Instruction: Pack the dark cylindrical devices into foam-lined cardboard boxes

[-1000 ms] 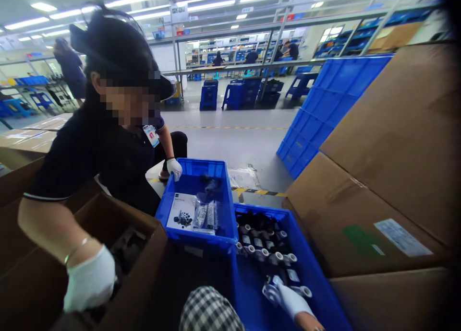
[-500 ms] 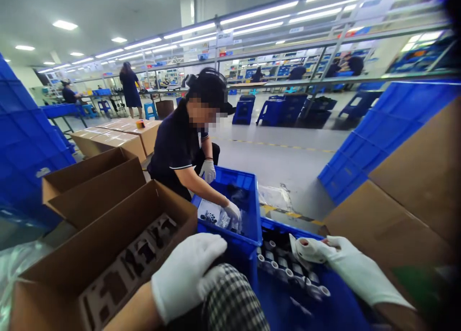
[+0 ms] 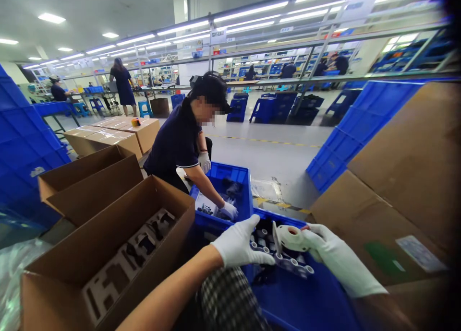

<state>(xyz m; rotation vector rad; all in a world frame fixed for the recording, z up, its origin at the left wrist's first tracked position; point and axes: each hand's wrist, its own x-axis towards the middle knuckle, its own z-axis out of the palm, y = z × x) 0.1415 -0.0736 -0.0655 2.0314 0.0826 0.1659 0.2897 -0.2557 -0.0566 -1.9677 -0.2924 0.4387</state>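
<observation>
My right hand (image 3: 329, 249), in a white glove, grips a white housing (image 3: 291, 239) with a round opening and a flat flange, its exact kind unclear. It is held above a blue bin (image 3: 298, 302). My left hand (image 3: 239, 242), also gloved, is open beside the housing's flange, thumb and fingers apart, with a gap between them. Beneath both hands, several white ring-ended parts (image 3: 295, 265) lie in a row in the bin, partly covered by the housing and my left hand.
An open carton (image 3: 118, 220) with a cut-out foam insert (image 3: 122, 273) stands at left. Ahead, a crouching co-worker (image 3: 176, 139) reaches into another blue bin (image 3: 248, 187). Large cartons (image 3: 392, 201) and stacked blue crates (image 3: 345, 129) rise at right.
My left hand has moved right from over my knee to beside the white housing, its fingers spreading. My right hand still holds the housing, now turned slightly. The view has shifted a little.
</observation>
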